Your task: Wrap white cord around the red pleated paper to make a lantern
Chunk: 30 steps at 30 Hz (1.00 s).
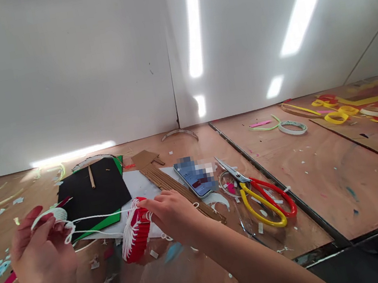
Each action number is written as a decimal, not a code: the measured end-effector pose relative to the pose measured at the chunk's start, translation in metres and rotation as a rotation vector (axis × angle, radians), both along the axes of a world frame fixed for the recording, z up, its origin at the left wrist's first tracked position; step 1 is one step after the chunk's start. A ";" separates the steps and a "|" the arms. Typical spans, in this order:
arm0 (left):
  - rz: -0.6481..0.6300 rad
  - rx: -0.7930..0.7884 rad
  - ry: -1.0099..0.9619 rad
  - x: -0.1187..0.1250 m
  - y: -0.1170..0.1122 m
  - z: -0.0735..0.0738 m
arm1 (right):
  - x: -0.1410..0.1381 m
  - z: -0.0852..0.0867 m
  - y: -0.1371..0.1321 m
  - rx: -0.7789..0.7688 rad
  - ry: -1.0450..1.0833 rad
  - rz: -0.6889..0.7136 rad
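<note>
My left hand (41,248) pinches a small bundle of white cord (53,215) at the lower left. A length of that cord runs across to a round red corrugated-paper piece (136,231), which is laced around its edge with white cord. My right hand (172,215) grips this red piece from above, with the fingertips on its upper rim. Part of the piece is hidden behind those fingers. The red piece stands tilted just above a white sheet (138,184), and I cannot tell whether it touches the sheet.
A plywood table (280,223) is littered with paper scraps. On it lie a black sheet (92,193), a corrugated cardboard strip (171,188), a smartphone (195,177), and red-and-yellow-handled scissors (261,199). A tape roll (292,127) and yellow paper strips (340,115) lie farther right. White boards stand behind.
</note>
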<state>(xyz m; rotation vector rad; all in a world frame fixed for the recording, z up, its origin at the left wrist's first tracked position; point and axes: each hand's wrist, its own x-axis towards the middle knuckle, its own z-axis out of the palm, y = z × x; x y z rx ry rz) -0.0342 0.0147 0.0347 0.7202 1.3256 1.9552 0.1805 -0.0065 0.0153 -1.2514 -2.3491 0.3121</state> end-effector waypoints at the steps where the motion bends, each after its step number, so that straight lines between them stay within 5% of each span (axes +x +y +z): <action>1: -0.044 -0.010 -0.021 0.000 0.000 -0.001 | -0.001 -0.001 0.000 -0.017 0.032 0.005; 4: -0.187 -0.101 0.058 0.002 0.002 -0.008 | -0.005 -0.003 -0.002 -0.107 0.167 -0.009; 6: -0.265 -0.180 0.319 0.000 0.004 -0.015 | -0.007 -0.002 -0.004 -0.194 0.283 -0.026; 10: -0.121 -0.285 1.031 -0.009 0.007 -0.025 | -0.010 0.001 -0.007 -0.474 0.533 -0.072; 12: -0.064 -0.289 1.235 -0.012 0.007 -0.024 | -0.010 0.000 -0.006 -0.574 0.618 -0.116; 22: 0.013 -0.381 1.318 -0.015 0.007 -0.019 | 0.005 0.003 0.004 -0.508 0.741 -0.081; 26: -0.087 -0.348 1.430 -0.018 0.011 -0.026 | 0.005 0.002 0.003 -0.477 0.687 -0.068; 30: -0.362 -0.062 1.381 -0.003 0.004 -0.030 | 0.001 0.003 0.000 -0.419 0.674 -0.058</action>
